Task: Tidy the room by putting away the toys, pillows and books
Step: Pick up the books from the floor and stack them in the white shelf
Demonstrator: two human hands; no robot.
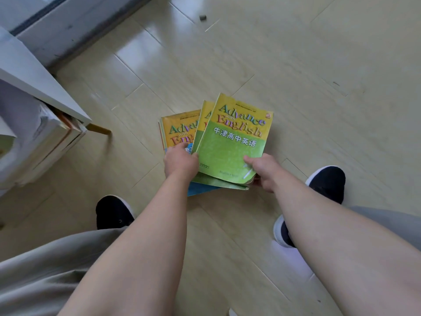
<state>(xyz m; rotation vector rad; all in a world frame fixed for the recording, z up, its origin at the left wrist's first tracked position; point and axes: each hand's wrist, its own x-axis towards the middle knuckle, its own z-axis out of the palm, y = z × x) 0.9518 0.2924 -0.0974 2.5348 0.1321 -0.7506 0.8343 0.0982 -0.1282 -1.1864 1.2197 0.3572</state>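
Note:
Several yellow-and-green "Advance with English" textbooks are fanned out low over the wooden floor. The top green book [234, 142] overlaps a second green one, and a yellow-and-blue book [176, 131] sticks out at the left. My left hand [180, 161] grips the left side of the pile, fingers tucked under the green covers. My right hand [262, 171] pinches the pile's lower right corner, thumb on top of the cover. Whether the pile touches the floor I cannot tell.
A white shelf unit [45, 87] stands at the left, with a stack of books and papers [45, 142] under its top board. My dark shoes [114, 212] [328, 181] flank the pile. A small grey object [202, 17] lies on the floor far ahead, near a grey wall base.

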